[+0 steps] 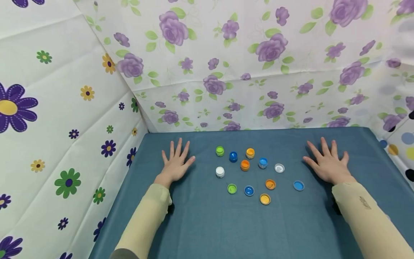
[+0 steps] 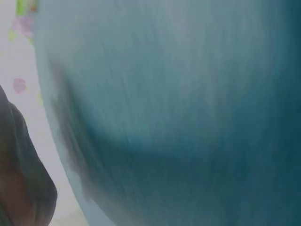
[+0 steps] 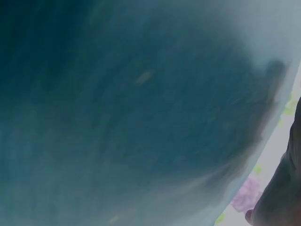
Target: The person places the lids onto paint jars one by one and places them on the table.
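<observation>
My left hand (image 1: pixel 174 165) lies palm down with fingers spread, left of several small paint pots, holding nothing. The right hand (image 1: pixel 330 166) is spread the same way on the far side of them. Between the hands stand a green pot (image 1: pixel 220 151), a dark blue pot (image 1: pixel 233 157), a yellow pot (image 1: pixel 250 153), an orange pot (image 1: pixel 244 165), a light blue pot (image 1: pixel 263 163) and a white pot (image 1: pixel 220 172). Loose lids lie nearby: white (image 1: pixel 279 168), green (image 1: pixel 231 188), dark blue (image 1: pixel 249 190), orange (image 1: pixel 270 184), yellow (image 1: pixel 265 199) and light blue (image 1: pixel 299 185).
A blue cloth (image 1: pixel 200 230) covers the table. Behind it hangs a white sheet (image 1: pixel 194 64) with purple roses, and a flower-print sheet (image 1: pixel 64 100) hangs at the left. Both wrist views show mostly blurred blue cloth and a dark part of each hand at the edge.
</observation>
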Motion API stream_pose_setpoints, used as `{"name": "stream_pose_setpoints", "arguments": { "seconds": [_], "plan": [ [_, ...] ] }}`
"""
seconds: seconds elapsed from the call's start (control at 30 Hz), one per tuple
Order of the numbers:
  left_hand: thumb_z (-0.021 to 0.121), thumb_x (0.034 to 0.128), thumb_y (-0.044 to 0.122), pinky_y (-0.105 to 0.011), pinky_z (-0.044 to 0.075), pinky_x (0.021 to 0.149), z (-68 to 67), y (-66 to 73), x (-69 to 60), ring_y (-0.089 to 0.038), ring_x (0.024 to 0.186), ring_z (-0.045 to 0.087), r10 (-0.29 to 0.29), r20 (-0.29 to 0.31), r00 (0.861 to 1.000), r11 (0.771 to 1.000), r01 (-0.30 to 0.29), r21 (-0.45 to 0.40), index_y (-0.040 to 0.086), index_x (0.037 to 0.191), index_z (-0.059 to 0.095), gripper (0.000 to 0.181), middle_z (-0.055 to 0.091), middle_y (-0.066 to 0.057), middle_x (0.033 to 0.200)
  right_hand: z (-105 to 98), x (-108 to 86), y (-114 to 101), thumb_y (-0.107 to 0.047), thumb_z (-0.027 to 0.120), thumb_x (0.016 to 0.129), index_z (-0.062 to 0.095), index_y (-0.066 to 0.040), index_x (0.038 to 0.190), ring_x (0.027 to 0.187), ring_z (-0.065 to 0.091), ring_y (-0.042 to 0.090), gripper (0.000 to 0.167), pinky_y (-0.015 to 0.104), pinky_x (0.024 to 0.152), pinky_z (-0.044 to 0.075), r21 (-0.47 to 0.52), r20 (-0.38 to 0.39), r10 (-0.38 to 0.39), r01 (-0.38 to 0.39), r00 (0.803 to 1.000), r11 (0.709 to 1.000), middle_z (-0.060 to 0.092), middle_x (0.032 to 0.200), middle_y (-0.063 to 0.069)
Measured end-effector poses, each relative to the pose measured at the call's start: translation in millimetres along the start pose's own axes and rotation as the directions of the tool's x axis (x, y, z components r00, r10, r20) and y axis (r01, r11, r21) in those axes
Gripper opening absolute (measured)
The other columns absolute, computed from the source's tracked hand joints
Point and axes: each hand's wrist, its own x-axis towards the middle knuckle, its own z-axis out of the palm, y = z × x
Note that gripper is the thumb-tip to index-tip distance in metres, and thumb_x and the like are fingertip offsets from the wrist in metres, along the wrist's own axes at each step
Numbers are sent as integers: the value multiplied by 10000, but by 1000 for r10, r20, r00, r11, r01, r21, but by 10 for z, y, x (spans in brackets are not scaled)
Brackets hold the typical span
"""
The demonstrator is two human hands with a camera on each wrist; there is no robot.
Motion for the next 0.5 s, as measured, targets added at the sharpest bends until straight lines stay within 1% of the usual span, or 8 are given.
{"name": "stream_pose_setpoints", "arguments": {
  "seconds": [0.1,0.17,0.23,0.27,0.37,0.43,0.5],
  "plan": [
    [230,1077,753,-765,-111,1186,-6,148,-94,-375,1608,-233,30,-35,999,996,-33,-86,329,1735,20,810,-129,-58,1796,-19,10,-49,-684,325,1106,-5,-270,1741,1507,-271,595,827,898,1039,-111,39,11,-18,18,1000,999,-169,1729,294],
    [323,1101,693,-755,-56,1204,-20,265,-176,-378,1621,-184,38,-59,998,985,-47,-166,292,1740,101,787,-54,-82,1802,-42,11,-100,-661,337,1115,33,-253,1744,1517,-252,593,809,890,1055,-76,67,12,-35,34,999,997,-124,1731,312],
    [434,1110,621,-744,2,1217,-25,387,-258,-385,1636,-96,33,-73,997,966,-51,-254,236,1733,206,768,55,-111,1798,-71,4,-161,-643,338,1123,88,-221,1745,1530,-222,593,792,879,1070,-38,88,7,-49,49,999,995,-61,1731,332],
    [487,1108,582,-741,45,1220,-20,444,-291,-401,1638,-21,35,-83,996,955,-57,-292,195,1721,263,760,127,-133,1785,-85,-5,-191,-635,337,1127,118,-200,1743,1536,-205,591,785,873,1075,-22,97,5,-54,53,999,994,-33,1728,343],
    [619,1092,435,-696,198,1226,8,609,-366,-430,1593,230,40,-100,994,909,-78,-410,81,1638,444,674,348,-187,1701,-116,-43,-278,-597,356,1139,221,-124,1722,1549,-134,604,763,866,1076,41,110,-2,-70,70,998,991,57,1709,375],
    [676,1075,362,-649,326,1196,34,704,-395,-421,1522,387,30,-105,994,881,-76,-468,47,1568,540,601,474,-190,1619,-126,-75,-333,-562,402,1142,298,-79,1693,1553,-85,610,740,865,1072,78,113,-4,-87,87,996,990,105,1696,389],
    [722,1053,301,-589,438,1134,62,782,-415,-395,1425,517,10,-107,994,859,-63,-507,41,1501,614,530,566,-176,1533,-126,-102,-391,-518,475,1136,386,-43,1651,1556,-35,614,706,865,1068,115,111,-6,-114,114,993,987,146,1685,394]
  ]
}}
